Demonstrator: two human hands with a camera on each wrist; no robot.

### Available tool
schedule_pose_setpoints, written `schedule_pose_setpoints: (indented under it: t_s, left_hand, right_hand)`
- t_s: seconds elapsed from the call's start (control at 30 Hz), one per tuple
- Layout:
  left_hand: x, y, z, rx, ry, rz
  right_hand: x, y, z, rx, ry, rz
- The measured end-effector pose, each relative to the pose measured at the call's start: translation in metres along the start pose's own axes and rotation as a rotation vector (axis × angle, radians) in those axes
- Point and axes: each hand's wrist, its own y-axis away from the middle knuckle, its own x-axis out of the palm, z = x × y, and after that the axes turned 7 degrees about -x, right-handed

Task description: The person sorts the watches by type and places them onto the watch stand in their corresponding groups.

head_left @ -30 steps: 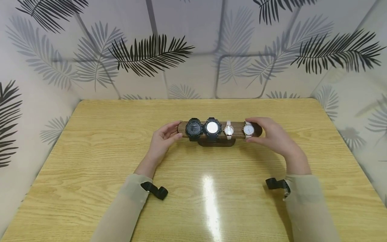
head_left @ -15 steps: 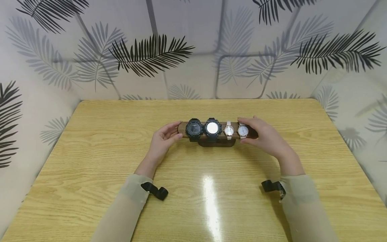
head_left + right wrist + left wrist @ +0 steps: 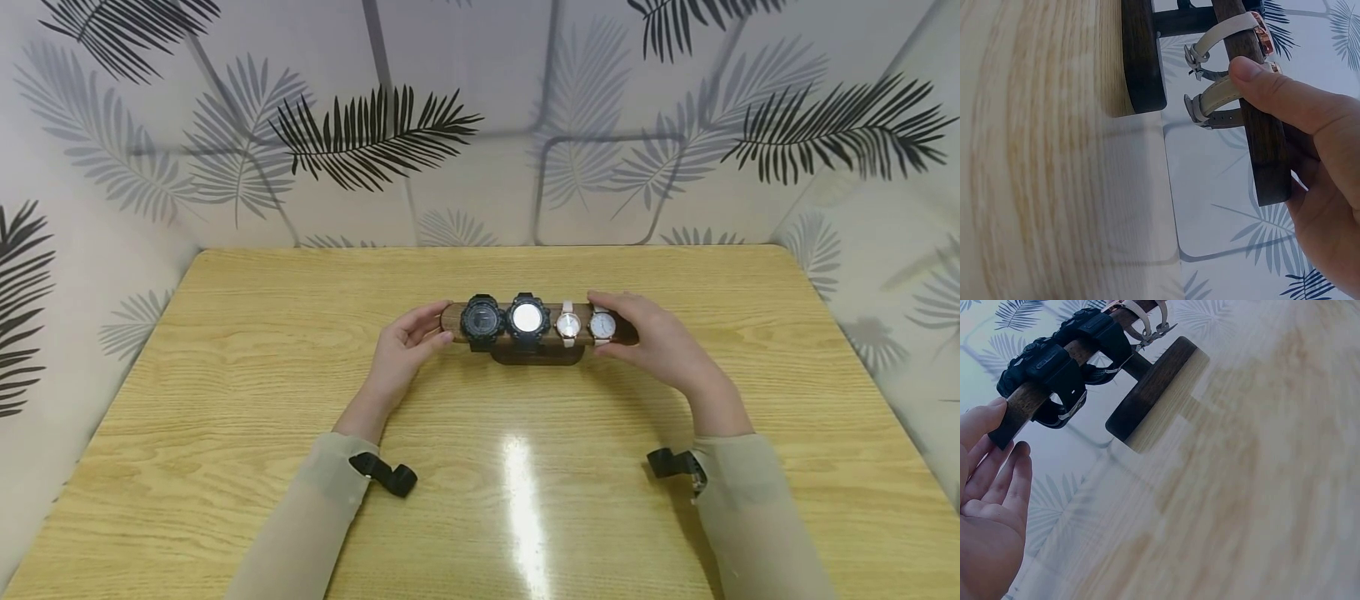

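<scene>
A dark wooden watch stand [image 3: 452, 320] carries a row of watches on its raised bar. On its left are two chunky black watches, one a digital watch [image 3: 481, 317], the other a bright-faced watch [image 3: 527, 317]. Beside them sit a small rose-gold watch with a pale strap [image 3: 567, 325] and a white-faced watch with a pale strap [image 3: 602, 326]. My left hand [image 3: 401, 346] pinches the bar's left end between thumb and fingers. With thumb and fingers, my right hand [image 3: 663, 342] grips the white-faced watch across the bar; the bar's right end lies partly behind that hand.
The stand's dark base [image 3: 537, 356] rests on a light wood-grain table [image 3: 450, 533], toward the back. Behind the table hangs a leaf-patterned backdrop [image 3: 480, 192]. A black wrist mount [image 3: 384, 473] sticks out from the left sleeve, and another mount [image 3: 673, 463] from the right.
My right hand has moved left along the bar, bringing the white-faced watch closer to the rose-gold one. During the last half second it barely moved. The left hand and stand stayed put.
</scene>
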Motion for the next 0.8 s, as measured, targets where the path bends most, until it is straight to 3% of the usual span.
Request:
schedule_pose_setpoints:
  t_s: [0.8]
  left_hand:
    - [-0.0004,0.0012,0.0022,-0.024,-0.029,-0.024]
  right_hand:
    - [0.0046,0.0004,-0.0056,-0.037,0.016,-0.017]
